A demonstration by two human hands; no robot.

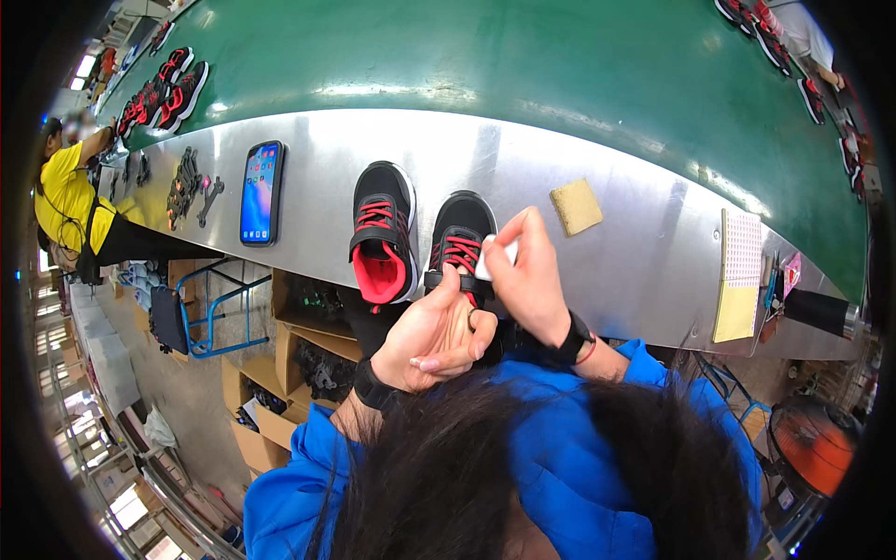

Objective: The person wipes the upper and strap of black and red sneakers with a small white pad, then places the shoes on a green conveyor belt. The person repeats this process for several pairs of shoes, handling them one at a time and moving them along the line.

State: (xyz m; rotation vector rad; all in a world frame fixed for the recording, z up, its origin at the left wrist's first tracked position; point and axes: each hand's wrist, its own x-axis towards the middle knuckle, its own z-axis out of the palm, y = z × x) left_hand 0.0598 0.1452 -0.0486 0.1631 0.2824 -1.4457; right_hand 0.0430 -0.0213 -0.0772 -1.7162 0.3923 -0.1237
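Note:
Two black sneakers with red laces are before me on the metal bench, toes pointing away. The left sneaker (385, 187) has a red lining and nothing touches it. The right sneaker (467, 215) has a black strap across its upper. At its opening is my left hand (431, 338), its thumb on the strap and its other fingers curled, partly hiding the heel. My right hand (534, 278) pinches a small white piece (510, 254) against the right side of this sneaker. Whether the piece is cloth or foam I cannot tell.
A phone (260, 193) and several black straps (184, 189) lie to the left. A tan sponge block (576, 206) and a paper pad (738, 280) are to the right. Beyond runs a green conveyor belt (523, 56) carrying sneakers. A person in yellow (67, 191) works at far left.

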